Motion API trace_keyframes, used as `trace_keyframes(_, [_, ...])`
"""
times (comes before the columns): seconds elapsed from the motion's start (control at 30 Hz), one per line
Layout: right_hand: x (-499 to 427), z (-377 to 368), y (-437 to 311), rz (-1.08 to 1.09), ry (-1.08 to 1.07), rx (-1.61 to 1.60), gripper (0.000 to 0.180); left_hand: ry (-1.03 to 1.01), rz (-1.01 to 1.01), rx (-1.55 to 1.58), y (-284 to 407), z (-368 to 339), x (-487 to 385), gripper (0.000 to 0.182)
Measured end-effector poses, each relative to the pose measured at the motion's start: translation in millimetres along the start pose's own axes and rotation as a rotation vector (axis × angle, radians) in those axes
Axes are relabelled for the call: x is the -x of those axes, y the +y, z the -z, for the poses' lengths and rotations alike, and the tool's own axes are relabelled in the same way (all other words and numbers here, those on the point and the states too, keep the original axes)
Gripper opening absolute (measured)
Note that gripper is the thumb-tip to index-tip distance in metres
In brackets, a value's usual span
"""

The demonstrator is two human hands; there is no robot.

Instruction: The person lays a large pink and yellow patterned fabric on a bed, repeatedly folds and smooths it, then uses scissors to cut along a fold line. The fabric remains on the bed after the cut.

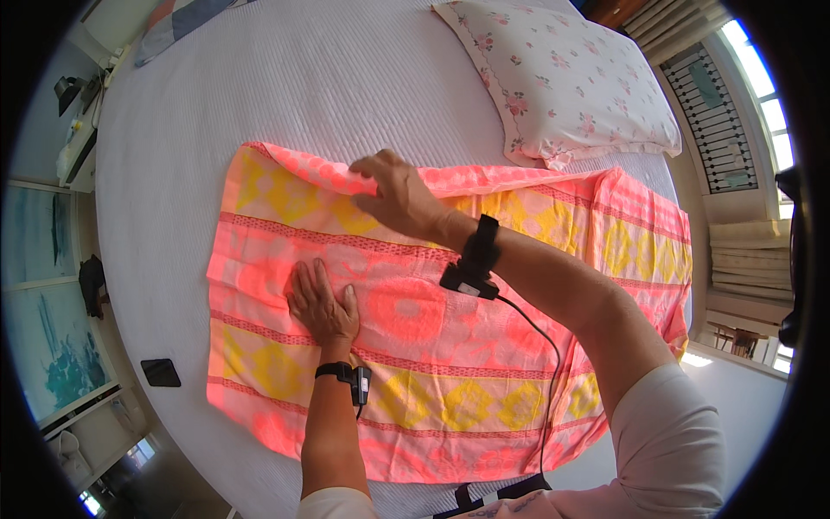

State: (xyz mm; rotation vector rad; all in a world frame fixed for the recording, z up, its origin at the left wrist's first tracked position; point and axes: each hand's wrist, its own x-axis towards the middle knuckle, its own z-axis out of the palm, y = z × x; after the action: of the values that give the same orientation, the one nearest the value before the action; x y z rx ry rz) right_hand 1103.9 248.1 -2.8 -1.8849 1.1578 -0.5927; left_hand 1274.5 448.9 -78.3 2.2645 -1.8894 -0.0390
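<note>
A pink and yellow patterned cloth (pixel 415 311), perhaps a blanket or large towel, lies spread on the bed. Its far edge is folded over in a strip that shows a pink dotted side (pixel 480 178). My left hand (pixel 324 305) presses flat on the cloth's left half, its fingers a little apart. Over the folded strip is my right hand (pixel 395 194), with fingers slightly bent and thumb apart; nothing shows in its grasp. Whether it touches the cloth is unclear. Each wrist wears a black strap with a small device, and a cable runs from the right one (pixel 470 276).
A white quilted bedspread (pixel 311 84) covers the bed. A floral pillow (pixel 570 84) lies beyond the cloth at right. One dark phone (pixel 161 373) rests near the bed's left edge. At the far left is a patterned fabric piece (pixel 181 26). A barred window (pixel 710 117) stands at right.
</note>
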Motion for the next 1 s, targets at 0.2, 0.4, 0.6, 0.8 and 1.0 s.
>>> trace_keyframes(0.2, [-21.0,-21.0,-1.7,-0.123,-0.301,0.241,0.028,0.017,0.002,0.046,0.4,1.7,-1.4,0.070])
trace_keyframes(0.4, [42.9,-53.1,-6.7,0.167,-0.297,-0.019,0.032,-0.056,0.068,0.044,1.1,2.2,0.7,0.074])
trace_keyframes(0.6, [24.7,-65.9,-43.5,-0.013,-0.309,0.167,0.056,-0.037,0.044,0.021,-1.5,-1.9,2.5,0.060])
trace_keyframes(0.8, [34.9,-86.3,-48.8,0.193,-0.477,0.574,0.050,0.007,-0.011,-0.030,-6.0,-3.3,3.5,0.063])
trace_keyframes(1.0, [-15.8,-62.5,-34.2,0.226,-0.306,0.633,0.021,-0.064,0.050,0.032,-2.3,1.1,1.8,0.071])
